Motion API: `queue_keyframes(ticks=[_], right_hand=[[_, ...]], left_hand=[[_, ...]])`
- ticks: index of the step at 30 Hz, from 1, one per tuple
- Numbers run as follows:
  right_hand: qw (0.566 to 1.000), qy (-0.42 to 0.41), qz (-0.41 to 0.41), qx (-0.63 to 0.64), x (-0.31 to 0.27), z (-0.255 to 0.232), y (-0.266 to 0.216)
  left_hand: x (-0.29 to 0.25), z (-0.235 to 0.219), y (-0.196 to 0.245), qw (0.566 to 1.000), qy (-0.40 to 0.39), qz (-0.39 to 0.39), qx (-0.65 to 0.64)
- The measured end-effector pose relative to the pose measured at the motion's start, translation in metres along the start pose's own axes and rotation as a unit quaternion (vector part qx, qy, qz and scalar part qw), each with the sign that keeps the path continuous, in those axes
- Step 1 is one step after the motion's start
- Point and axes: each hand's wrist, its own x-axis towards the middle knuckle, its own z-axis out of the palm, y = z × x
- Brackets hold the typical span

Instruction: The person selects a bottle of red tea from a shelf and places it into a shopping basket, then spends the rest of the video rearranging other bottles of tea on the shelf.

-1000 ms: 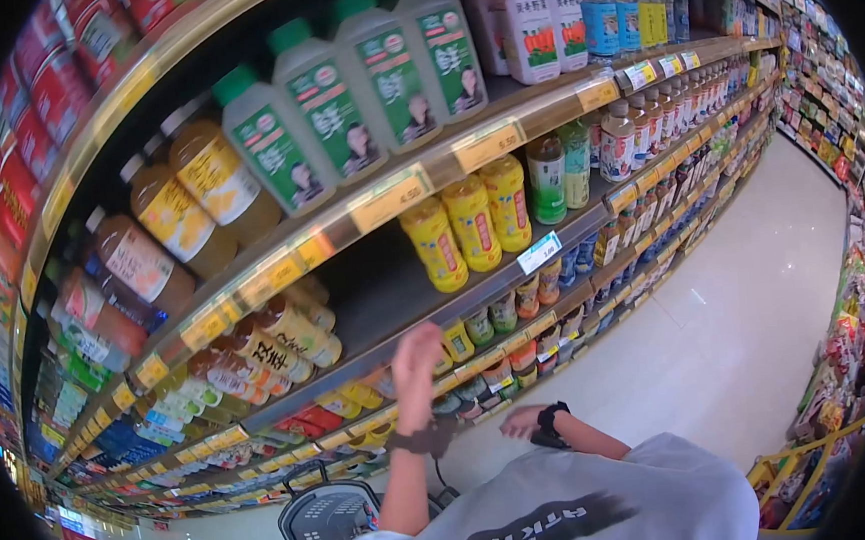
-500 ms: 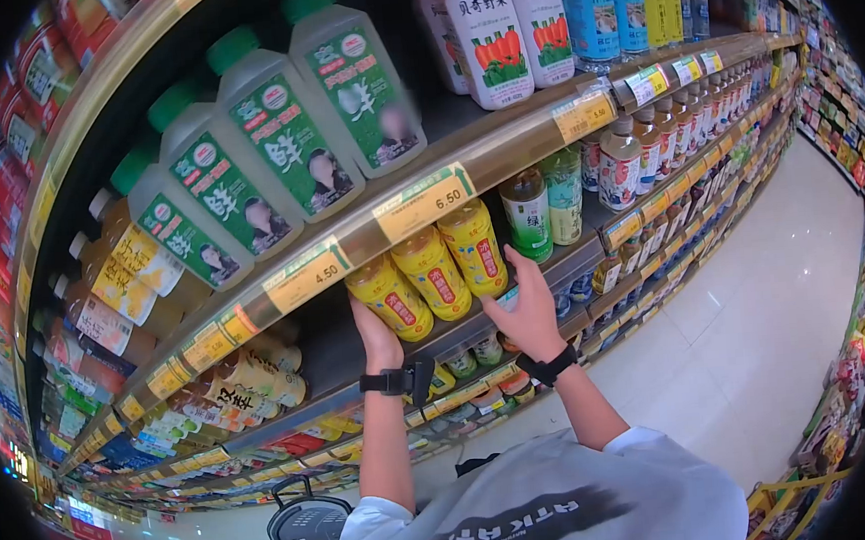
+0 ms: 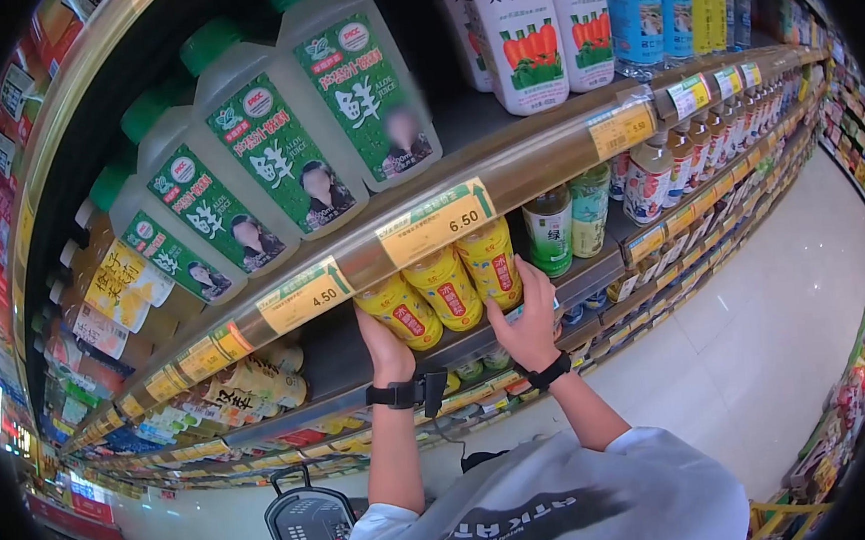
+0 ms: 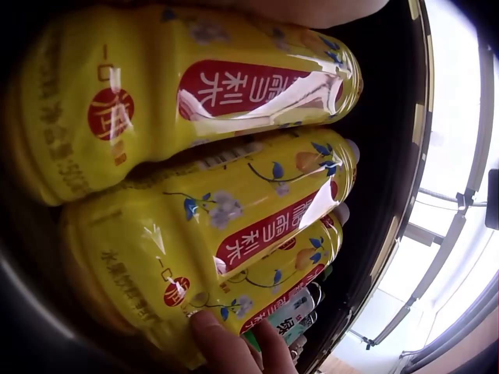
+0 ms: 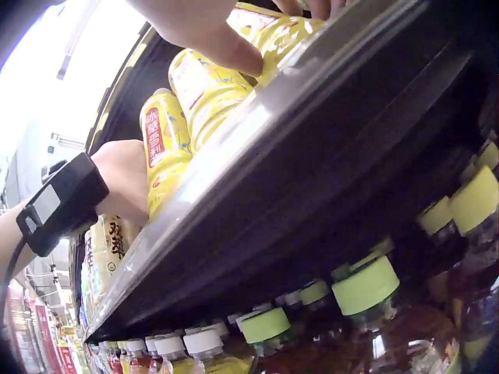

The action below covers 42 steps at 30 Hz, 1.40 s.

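Three yellow drink bottles with red labels stand side by side on a middle shelf, their tops hidden by the shelf edge above in the head view. My left hand (image 3: 386,353) rests along the outer side of the left yellow bottle (image 3: 402,317); its fingers are largely hidden behind it. At the other end, my right hand (image 3: 529,323) grips the right yellow bottle (image 3: 496,271), thumb on its front and fingers round its right side. Between them is the middle yellow bottle (image 3: 449,294). The left wrist view shows the left bottle (image 4: 257,86) closest.
Green-labelled bottles (image 3: 264,161) and white carrot-label bottles (image 3: 522,38) fill the shelf above. A green tea bottle (image 3: 550,232) stands right of the yellow row. Price tags (image 3: 439,221) line the shelf edge. A dark basket (image 3: 310,524) is on the floor at lower left.
One second ago both hands were off the bottles, the left raised before the shelf and the right lower. They have since come up to either side of the yellow row. The head view is closer.
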Motion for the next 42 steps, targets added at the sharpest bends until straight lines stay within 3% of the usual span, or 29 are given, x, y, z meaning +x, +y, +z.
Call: queue_keyframes(ticks=[15,19,22,23,25,26,28,32,33,42], right_hand=[[0.997,0.068,-0.025,0.032,-0.004,0.009,0.013],[0.997,0.062,-0.029,0.027,-0.005,0.007,0.012],[0.997,0.054,-0.019,0.044,-0.004,0.005,0.011],[0.997,0.052,-0.006,0.061,-0.005,0.002,0.009],[0.995,0.053,0.010,0.079,-0.008,0.000,0.005],[0.997,0.054,-0.016,0.048,-0.011,-0.002,0.001],[0.995,0.060,-0.074,-0.014,-0.015,-0.006,-0.006],[0.990,0.017,-0.142,0.005,-0.023,-0.002,-0.027],[0.989,-0.016,-0.147,0.000,-0.027,0.003,-0.024],[0.983,-0.029,-0.169,-0.071,-0.027,0.018,-0.015]], left_hand=[[-0.008,0.022,-0.003,1.000,0.014,-0.007,0.019],[-0.004,0.012,0.000,0.999,-0.025,-0.022,0.018],[0.016,-0.004,0.011,0.991,-0.115,-0.036,-0.051],[0.025,-0.007,0.017,0.991,-0.107,-0.037,-0.075],[0.048,-0.015,0.012,0.996,-0.091,0.007,-0.002],[0.066,-0.030,-0.001,0.996,-0.081,0.024,0.040],[0.073,-0.029,-0.010,0.995,-0.090,-0.014,0.034],[0.069,-0.018,-0.025,0.990,-0.102,-0.076,-0.061],[0.072,-0.019,-0.028,0.987,-0.133,-0.076,-0.049],[0.060,0.000,-0.020,0.987,-0.121,-0.079,-0.077]])
